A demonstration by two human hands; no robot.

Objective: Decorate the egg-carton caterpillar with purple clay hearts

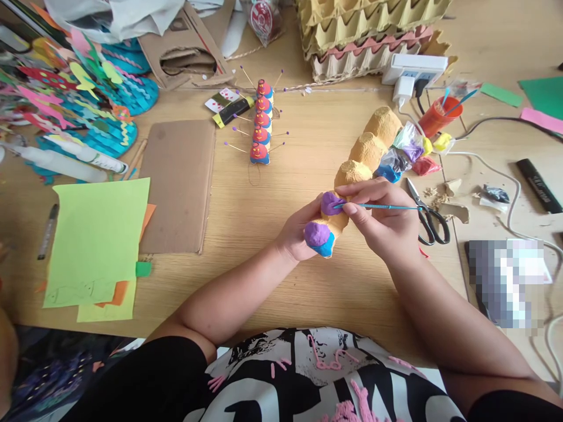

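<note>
A bumpy yellow egg-carton strip (368, 150) slants from lower left to upper right. Its near end carries a purple clay cap (316, 233) above blue clay (324, 247), and the second bump has purple clay (331, 203) on it. My left hand (300, 231) is closed round the near part of the strip from the left. A thin blue tool (387, 206) is pinched in my right hand (383, 218), its tip touching the purple clay on the second bump. Some of the strip behind my fingers is hidden.
A red-and-blue caterpillar figure (261, 126) with pins stands behind my left hand. Scissors (428, 217), clay bags (407, 146) and a red cup (440, 117) lie to the right. Cardboard (178, 184) and green paper (97, 234) are left; egg trays (360, 35) are stacked behind.
</note>
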